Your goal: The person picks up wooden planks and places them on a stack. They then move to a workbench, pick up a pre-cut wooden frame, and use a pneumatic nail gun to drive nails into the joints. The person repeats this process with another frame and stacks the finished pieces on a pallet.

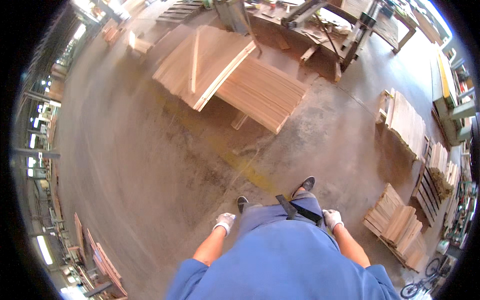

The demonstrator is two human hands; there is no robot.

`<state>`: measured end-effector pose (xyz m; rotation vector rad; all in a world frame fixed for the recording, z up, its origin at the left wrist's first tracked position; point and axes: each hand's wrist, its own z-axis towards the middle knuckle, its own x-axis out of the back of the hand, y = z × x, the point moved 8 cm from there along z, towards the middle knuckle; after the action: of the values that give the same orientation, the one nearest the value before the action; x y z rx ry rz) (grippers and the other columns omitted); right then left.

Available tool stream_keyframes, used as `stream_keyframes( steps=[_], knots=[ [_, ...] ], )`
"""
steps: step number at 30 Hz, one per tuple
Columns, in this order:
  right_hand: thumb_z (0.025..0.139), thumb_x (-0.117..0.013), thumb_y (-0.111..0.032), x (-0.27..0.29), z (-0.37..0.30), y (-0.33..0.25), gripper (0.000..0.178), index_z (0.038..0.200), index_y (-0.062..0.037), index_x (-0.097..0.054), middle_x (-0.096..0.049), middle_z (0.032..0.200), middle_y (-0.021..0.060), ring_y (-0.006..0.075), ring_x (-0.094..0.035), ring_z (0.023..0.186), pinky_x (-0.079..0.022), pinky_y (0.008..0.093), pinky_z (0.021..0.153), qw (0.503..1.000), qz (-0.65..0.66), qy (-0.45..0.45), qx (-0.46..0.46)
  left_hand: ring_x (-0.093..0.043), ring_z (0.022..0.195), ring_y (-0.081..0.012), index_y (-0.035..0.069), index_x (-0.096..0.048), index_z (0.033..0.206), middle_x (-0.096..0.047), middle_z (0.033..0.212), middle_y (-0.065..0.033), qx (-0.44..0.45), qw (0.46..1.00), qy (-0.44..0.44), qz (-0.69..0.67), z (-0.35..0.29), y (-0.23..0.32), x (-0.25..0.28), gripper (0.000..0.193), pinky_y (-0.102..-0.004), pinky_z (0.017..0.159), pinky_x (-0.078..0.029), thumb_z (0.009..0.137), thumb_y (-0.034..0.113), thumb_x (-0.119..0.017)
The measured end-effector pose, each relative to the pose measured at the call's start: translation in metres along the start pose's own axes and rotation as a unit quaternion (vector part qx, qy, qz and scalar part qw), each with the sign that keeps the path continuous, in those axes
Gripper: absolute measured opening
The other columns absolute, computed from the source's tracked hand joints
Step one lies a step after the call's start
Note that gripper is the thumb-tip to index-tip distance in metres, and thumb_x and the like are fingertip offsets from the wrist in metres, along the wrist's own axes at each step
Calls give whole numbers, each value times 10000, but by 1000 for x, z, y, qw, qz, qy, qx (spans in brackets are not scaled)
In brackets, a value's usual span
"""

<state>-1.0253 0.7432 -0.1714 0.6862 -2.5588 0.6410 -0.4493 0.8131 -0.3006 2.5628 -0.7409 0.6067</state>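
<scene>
My left hand (226, 221) wears a pale work glove and hangs beside my left thigh, apart from any object. In a matching glove, my right hand (332, 218) hangs close by my right hip. No object shows in either hand. Both look compact from above, with the fingers foreshortened, so their curl is unclear. Ahead, a stack of long wooden boards (265, 92) lies low above the floor. Against its left side is another wide stack of boards (175, 65), with a loose pale strip (195, 60) lying across its top.
Concrete floor (150, 165) with a worn yellow line surrounds my feet. A cluttered workbench (320, 37) stands beyond the stacks. At right are more board stacks (405, 122), a lower pile (397, 225), a slatted pallet (427, 187) and a bicycle (420, 282). Planks (102, 257) lie lower left.
</scene>
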Motion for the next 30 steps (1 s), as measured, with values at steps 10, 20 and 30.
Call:
stream_keyframes(
  steps=[10,20,30],
  knots=[
    [977,-577,-296,141,95,114,319,914,-8,-700,-706,825,110,227,-711,685,-561,378,588,949,300,10,-96,-631,1167,-318,145,-723,1140,-685,1208,-123,-138,983,-33,113,-22,279,-57,392,-392,993,-471,929,434,-562],
    [944,-519,-314,187,180,116,254,991,-166,-720,-724,1041,159,318,-705,964,-554,419,809,968,-234,-7,94,-604,1220,-294,181,-689,1235,-654,1300,-77,-231,924,-115,281,35,457,-146,485,-426,1055,-448,973,491,-424],
    [877,-562,-401,321,296,64,298,917,-143,-706,-714,931,157,328,-694,902,-543,445,785,980,-160,15,116,-607,1220,-334,103,-706,1211,-647,1278,-177,-222,917,-92,318,70,705,-165,510,-446,1035,-461,922,467,-494]
  ],
)
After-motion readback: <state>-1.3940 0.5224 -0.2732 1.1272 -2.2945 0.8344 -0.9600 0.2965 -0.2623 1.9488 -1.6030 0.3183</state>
